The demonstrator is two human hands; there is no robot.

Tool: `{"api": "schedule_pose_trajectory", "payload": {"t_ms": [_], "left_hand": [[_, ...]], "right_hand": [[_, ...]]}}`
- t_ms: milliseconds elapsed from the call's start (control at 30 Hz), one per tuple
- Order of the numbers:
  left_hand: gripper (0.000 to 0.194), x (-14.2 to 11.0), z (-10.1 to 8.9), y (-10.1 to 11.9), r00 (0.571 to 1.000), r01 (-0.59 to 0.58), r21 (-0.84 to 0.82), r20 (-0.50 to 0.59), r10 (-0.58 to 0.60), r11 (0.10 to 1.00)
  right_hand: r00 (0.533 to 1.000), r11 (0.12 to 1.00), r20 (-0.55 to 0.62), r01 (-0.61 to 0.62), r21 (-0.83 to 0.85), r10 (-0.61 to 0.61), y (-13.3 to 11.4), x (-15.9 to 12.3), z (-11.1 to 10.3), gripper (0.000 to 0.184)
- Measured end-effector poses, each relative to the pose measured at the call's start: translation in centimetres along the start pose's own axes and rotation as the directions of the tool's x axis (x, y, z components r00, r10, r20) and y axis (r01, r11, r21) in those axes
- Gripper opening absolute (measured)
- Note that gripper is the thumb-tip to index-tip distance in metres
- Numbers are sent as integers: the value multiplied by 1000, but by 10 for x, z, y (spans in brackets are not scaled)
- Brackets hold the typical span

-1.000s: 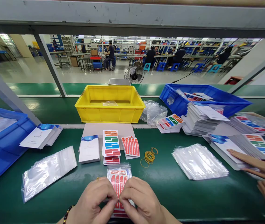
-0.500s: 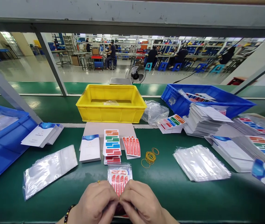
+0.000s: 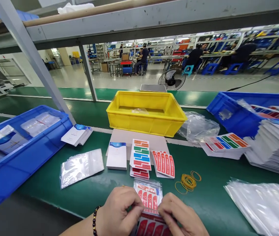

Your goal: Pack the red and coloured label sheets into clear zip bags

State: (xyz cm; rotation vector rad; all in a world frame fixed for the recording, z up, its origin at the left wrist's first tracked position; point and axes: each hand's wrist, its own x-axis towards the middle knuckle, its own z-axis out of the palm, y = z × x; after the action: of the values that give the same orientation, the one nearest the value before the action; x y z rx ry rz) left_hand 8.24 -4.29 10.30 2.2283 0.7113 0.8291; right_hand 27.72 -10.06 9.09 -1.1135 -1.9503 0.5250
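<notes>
My left hand (image 3: 126,209) pinches one end of the top edge of a clear zip bag (image 3: 151,226) with red stickers inside. At the other end of that edge, my right hand (image 3: 178,214) pinches it too, fingers closed. Just beyond lies another zip bag (image 3: 148,193) holding red stickers, partly covered by my hands. Behind it are a stack of coloured sticker sheets (image 3: 140,154), red sticker sheets (image 3: 164,164) and a stack of white booklets (image 3: 116,159) with blue tops. Yellow rubber bands (image 3: 188,182) lie to the right of my right hand.
A yellow bin (image 3: 144,123) stands at the back. Blue bins flank it, one at left (image 3: 38,144) and one at right (image 3: 232,111). Clear bags (image 3: 82,167) lie on the left, more clear bags (image 3: 264,203) on the right. Paper stacks (image 3: 272,147) rise beside the right bin.
The view has swung left, bringing more of the left blue bin into sight. My hands, close together before, are now farther apart along the bag's top edge.
</notes>
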Motion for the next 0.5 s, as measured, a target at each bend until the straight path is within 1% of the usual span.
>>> {"api": "schedule_pose_trajectory", "payload": {"t_ms": [33, 67, 133, 167, 200, 233, 267, 300, 333, 367, 400, 433, 467, 500], "left_hand": [[8, -2, 0, -2, 1000, 25, -6, -8, -25, 1000], [10, -4, -1, -5, 999, 51, -9, -19, -51, 999], [24, -11, -5, -13, 993, 103, 6, -55, -103, 995], [24, -14, -8, -19, 988, 131, 25, -84, -128, 991], [18, -18, -12, -26, 980, 164, 53, -123, -156, 985], [16, -23, -17, -34, 967, 210, 88, -169, -193, 974], [17, -27, -22, -43, 948, 266, 123, -214, -236, 956], [18, -31, -28, -52, 923, 331, 151, -254, -287, 931], [19, -35, -35, -62, 895, 397, 172, -290, -338, 902], [21, -40, -41, -72, 865, 456, 195, -328, -380, 868], [23, -44, -47, -81, 837, 503, 221, -365, -408, 835], [25, -48, -53, -89, 812, 539, 248, -406, -419, 805], [27, -52, -59, -97, 789, 574, 278, -440, -429, 770], [29, -56, -64, -103, 769, 607, 307, -460, -444, 733]], "right_hand": [[1000, 1000, -3, -11, 5, 11, 4, 1, 1, 19], [999, 1000, -11, -30, 2, 30, 9, 2, 1, 19], [996, 996, -17, -86, -26, 85, 25, 3, 4, 20], [992, 990, -13, -128, -57, 127, 34, 2, 7, 21], [985, 979, -13, -175, -102, 175, 44, 1, 11, 21], [976, 962, -18, -216, -165, 216, 54, 0, 16, 19], [969, 936, -52, -248, -250, 243, 63, -3, 23, 17], [965, 897, -118, -260, -357, 233, 71, -7, 30, 20], [965, 851, -173, -255, -459, 195, 76, -11, 38, 26], [969, 810, -183, -239, -536, 165, 80, -15, 46, 32], [974, 779, -162, -223, -585, 158, 81, -19, 55, 37], [979, 765, -106, -201, -611, 172, 79, -23, 64, 42], [977, 767, -30, -184, -615, 210, 77, -27, 72, 49], [964, 777, 52, -178, -603, 261, 74, -29, 80, 58]]}}
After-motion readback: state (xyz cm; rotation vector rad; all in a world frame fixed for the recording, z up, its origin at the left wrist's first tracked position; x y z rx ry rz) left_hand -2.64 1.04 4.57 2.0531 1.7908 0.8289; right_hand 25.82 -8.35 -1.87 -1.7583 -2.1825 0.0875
